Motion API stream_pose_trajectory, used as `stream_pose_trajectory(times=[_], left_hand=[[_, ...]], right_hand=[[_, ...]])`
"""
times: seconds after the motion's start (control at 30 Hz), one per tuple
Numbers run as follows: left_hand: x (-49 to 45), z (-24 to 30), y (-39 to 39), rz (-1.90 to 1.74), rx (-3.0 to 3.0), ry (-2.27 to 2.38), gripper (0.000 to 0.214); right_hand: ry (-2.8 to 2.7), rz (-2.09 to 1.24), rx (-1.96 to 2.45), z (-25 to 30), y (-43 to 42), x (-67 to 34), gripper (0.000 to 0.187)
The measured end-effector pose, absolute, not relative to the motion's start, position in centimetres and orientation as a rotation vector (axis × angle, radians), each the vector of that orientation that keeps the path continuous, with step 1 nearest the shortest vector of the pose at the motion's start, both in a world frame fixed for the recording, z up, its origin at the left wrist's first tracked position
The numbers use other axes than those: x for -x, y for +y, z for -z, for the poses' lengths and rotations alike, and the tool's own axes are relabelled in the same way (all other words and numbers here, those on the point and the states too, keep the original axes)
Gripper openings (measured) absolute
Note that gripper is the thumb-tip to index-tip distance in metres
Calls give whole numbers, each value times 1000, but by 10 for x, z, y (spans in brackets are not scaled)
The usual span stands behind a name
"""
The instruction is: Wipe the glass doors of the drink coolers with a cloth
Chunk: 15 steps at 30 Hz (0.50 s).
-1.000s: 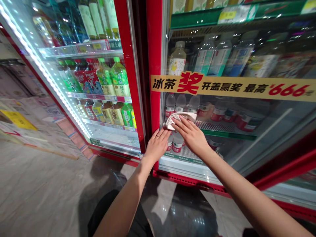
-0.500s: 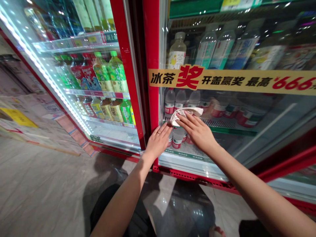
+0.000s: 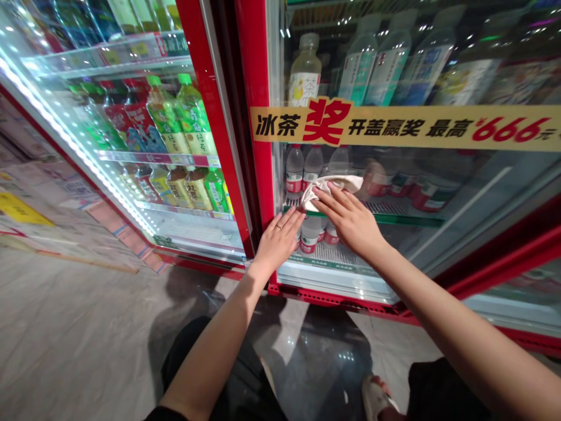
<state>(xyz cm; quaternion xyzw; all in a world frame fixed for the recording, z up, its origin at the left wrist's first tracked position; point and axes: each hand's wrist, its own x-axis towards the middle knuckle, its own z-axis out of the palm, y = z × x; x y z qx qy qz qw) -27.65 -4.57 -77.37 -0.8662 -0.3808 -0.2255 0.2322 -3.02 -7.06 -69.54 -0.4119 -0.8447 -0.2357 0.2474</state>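
Observation:
My right hand [image 3: 354, 217] presses a crumpled white cloth [image 3: 335, 186] flat against the glass door [image 3: 394, 166] of a red-framed drinks fridge. Its fingers lie over the cloth, and part of the cloth sticks out past the fingertips. Lower and to the left, my left hand [image 3: 279, 237] rests with fingers stretched out at the door's left edge, a ring on one finger. Its fingertips come close to the cloth; whether they touch it, I cannot tell. Behind the glass stand water bottles [image 3: 308, 234] with red and white labels, partly covered by my hands.
A yellow banner [image 3: 390, 135] with Chinese characters runs across the door above my hands. On the left, a lit fridge holds green tea bottles [image 3: 193, 120] on shelves. Stacked cartons [image 3: 79, 202] stand at the far left. Below are the grey tiled floor [image 3: 87, 327] and a sandaled foot [image 3: 377, 394].
The view has shifted slightly, so the fridges sit higher and further left in it. My right hand stays on the cloth against the glass, and my left hand keeps its place at the door edge.

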Motion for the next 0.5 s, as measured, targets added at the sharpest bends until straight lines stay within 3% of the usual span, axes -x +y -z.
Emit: stream_pose_trajectory(times=[0.13, 0.5], left_hand=[[273, 767, -49, 599, 2331, -1046, 77], [265, 762, -42, 586, 2317, -1048, 67]], right_hand=[[-2193, 666, 1184, 692, -73, 17, 77], [-2282, 672, 1130, 701, -76, 15, 76]])
